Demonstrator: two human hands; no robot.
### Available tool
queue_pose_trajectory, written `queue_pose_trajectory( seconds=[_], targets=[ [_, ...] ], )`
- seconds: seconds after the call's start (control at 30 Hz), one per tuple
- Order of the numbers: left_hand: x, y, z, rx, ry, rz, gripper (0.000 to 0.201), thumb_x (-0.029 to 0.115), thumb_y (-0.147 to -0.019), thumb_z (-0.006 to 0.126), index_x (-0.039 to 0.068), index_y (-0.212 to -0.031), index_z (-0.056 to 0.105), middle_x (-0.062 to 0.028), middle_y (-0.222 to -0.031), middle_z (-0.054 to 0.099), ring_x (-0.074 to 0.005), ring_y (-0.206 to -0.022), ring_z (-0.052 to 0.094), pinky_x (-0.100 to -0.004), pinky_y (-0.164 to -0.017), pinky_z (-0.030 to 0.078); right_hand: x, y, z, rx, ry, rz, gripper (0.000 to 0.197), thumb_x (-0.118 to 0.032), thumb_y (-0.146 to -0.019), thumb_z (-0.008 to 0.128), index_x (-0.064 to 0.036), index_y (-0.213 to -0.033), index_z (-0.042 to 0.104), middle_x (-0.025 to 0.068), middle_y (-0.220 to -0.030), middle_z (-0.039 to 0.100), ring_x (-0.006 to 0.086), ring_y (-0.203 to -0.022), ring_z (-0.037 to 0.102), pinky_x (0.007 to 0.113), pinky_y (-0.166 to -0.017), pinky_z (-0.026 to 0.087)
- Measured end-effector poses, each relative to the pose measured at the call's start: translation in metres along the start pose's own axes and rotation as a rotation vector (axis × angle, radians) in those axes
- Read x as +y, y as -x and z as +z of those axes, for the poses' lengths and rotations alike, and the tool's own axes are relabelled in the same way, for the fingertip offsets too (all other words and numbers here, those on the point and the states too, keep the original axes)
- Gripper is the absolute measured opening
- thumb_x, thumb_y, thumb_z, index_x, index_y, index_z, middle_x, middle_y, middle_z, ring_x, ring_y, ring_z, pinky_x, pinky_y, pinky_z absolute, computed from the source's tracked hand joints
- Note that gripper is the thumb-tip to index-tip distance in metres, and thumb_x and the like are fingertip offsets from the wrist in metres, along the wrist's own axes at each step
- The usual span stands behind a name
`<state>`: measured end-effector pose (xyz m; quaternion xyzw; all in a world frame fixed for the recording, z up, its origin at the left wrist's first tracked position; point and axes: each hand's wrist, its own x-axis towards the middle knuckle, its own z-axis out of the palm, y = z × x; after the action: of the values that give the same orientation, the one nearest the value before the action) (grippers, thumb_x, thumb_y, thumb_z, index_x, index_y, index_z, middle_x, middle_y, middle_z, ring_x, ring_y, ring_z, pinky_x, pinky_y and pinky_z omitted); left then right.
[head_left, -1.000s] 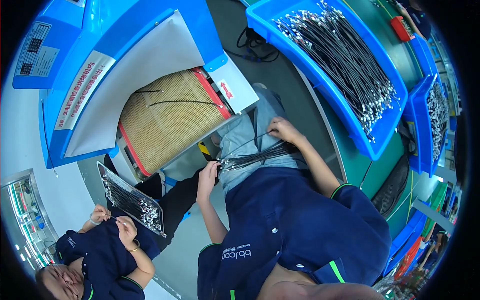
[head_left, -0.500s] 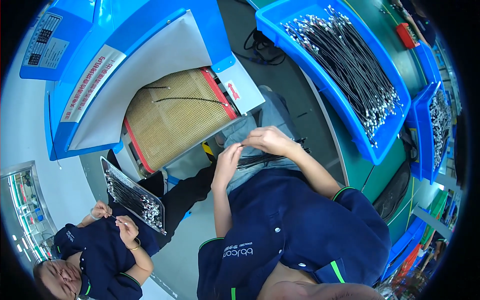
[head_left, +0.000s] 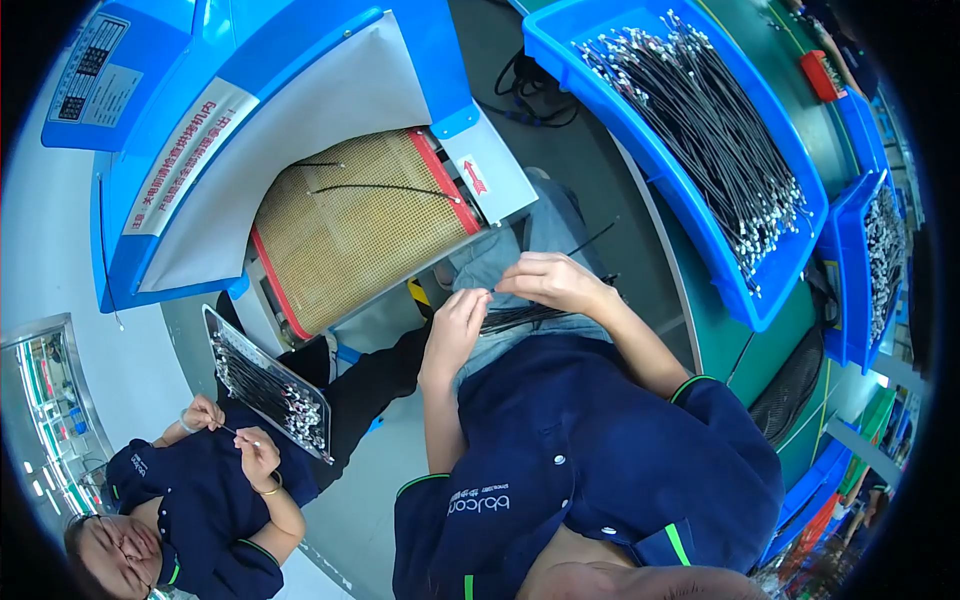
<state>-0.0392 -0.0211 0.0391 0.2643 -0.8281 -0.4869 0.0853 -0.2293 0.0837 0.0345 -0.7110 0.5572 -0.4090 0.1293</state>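
Head cam: blk cable (head_left: 592, 241) in & past R hand (head_left: 548, 281)

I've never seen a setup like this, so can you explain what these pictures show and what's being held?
There's no robot here: a person works bare-handed. A wide fisheye camera on their head looks down, so straight edges bend. The left hand and right hand meet over the lap, seemingly pinching a thin black cable at their fingertips; its end sticks out past the right hand. More cables lie on the lap. Ahead, two cables rest on a mesh belt under a blue machine. To the right, a blue tub holds many more.
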Motion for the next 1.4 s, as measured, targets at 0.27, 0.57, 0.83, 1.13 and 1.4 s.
queue_pose_trajectory(
  seconds=[0.27, 0.57, 0.83, 1.13, 1.4],
  targets=[
    [0.003, -0.001, 0.001, 0.004, -0.015, 0.064, 0.014, 0.011, -0.09, 0.061, -0.002, -0.093, 0.062, -0.0125, -0.081, 0.062, -0.0233, -0.067, 0.06, -0.032, -0.063, 0.047, 0.0, -0.001, 0.0, 0.008, 0.075, -0.025, 0.013, -0.013, -0.079, 0.068, -0.0076, -0.091, 0.067, 0.002, -0.087, 0.063, 0.018, -0.072, 0.064, 0.031, -0.057, 0.051],
    [-0.003, -0.006, -0.003, 0.203, -0.287, 0.425, 0.014, 0.008, -0.078, 0.071, 0.002, -0.09, 0.066, -0.0086, -0.082, 0.064, -0.0251, -0.076, 0.062, -0.036, -0.068, 0.05, -0.002, -0.001, 0.003, -0.029, -0.032, 0.083, 0.011, -0.017, -0.081, 0.07, -0.0095, -0.09, 0.068, 0.002, -0.084, 0.063, 0.0197, -0.07, 0.064, 0.032, -0.056, 0.051],
    [-0.002, -0.002, 0.003, 0.292, -0.211, 0.422, 0.015, 0.0, -0.075, 0.07, 0.002, -0.09, 0.066, -0.0095, -0.085, 0.065, -0.0258, -0.078, 0.063, -0.0354, -0.069, 0.051, -0.007, -0.003, 0.004, -0.049, -0.08, 0.182, 0.012, -0.019, -0.083, 0.068, -0.0092, -0.09, 0.066, 0.0043, -0.084, 0.062, 0.0258, -0.069, 0.063, 0.036, -0.059, 0.051],
    [-0.004, -0.002, 0.003, 0.353, -0.195, 0.427, 0.014, -0.002, -0.072, 0.07, 0.002, -0.084, 0.065, -0.0088, -0.082, 0.065, -0.0252, -0.076, 0.063, -0.0345, -0.067, 0.051, -0.006, -0.003, 0.003, -0.015, -0.176, 0.258, 0.012, -0.015, -0.081, 0.07, -0.0049, -0.086, 0.068, 0.0083, -0.08, 0.063, 0.0278, -0.069, 0.063, 0.036, -0.061, 0.051],
    [-0.015, 0.004, -0.007, 0.368, -0.233, 0.315, 0.014, 0.0, -0.072, 0.071, 0.003, -0.084, 0.065, -0.0082, -0.083, 0.065, -0.0246, -0.076, 0.063, -0.0343, -0.067, 0.051, -0.002, 0.0, -0.014, -0.183, -0.126, 0.384, 0.017, -0.018, -0.083, 0.067, -0.0055, -0.094, 0.067, 0.0108, -0.088, 0.065, 0.0316, -0.078, 0.064, 0.039, -0.068, 0.051]
  ],
)
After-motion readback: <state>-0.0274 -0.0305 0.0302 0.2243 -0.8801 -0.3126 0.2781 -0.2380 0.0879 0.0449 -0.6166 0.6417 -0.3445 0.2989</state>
